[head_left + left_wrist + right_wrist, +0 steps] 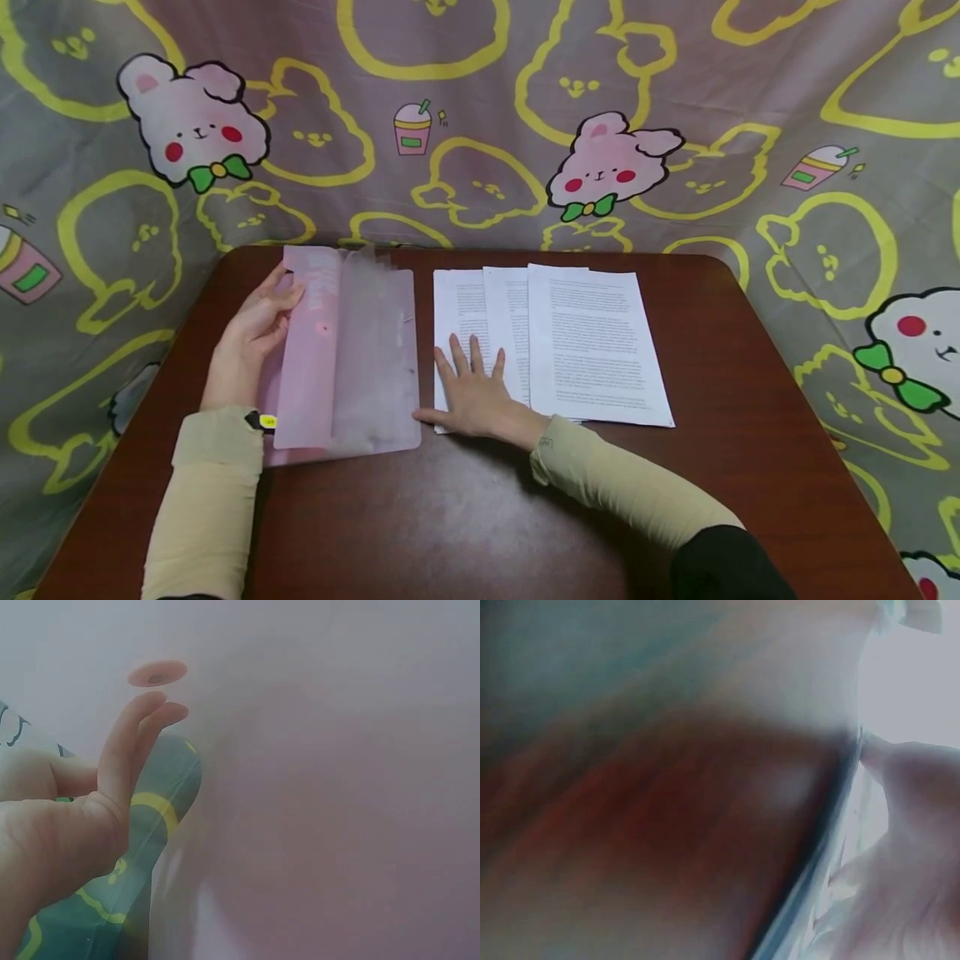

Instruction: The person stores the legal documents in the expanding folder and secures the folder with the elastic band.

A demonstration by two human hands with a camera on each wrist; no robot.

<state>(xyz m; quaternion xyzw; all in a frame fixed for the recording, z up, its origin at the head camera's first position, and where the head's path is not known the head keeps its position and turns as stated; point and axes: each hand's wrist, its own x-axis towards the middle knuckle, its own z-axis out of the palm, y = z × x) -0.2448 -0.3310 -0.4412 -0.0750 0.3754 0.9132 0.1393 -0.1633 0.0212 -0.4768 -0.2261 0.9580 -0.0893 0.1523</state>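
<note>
On the left of the table, a pink translucent file folder [375, 358] lies with its pink front cover [309, 358] lifted and curved over. My left hand [258, 325] pinches the upper left edge of that cover. In the left wrist view the fingers [124, 746] are at the cover beside a small orange round spot [157, 673]. Beside the folder, my right hand [480, 400] rests, fingers spread, on the leftmost stack of printed paper [471, 292]. Its thumb reaches the folder's right edge. The right wrist view is blurred, showing part of the hand [915, 847].
Two more sets of printed sheets, a middle one [513, 287] and a right one [600, 350], overlap beside the leftmost stack. The dark brown table [450, 517] has fabric curtains [480, 192] at its back and sides. A black and yellow tag [266, 421] shows near the left sleeve.
</note>
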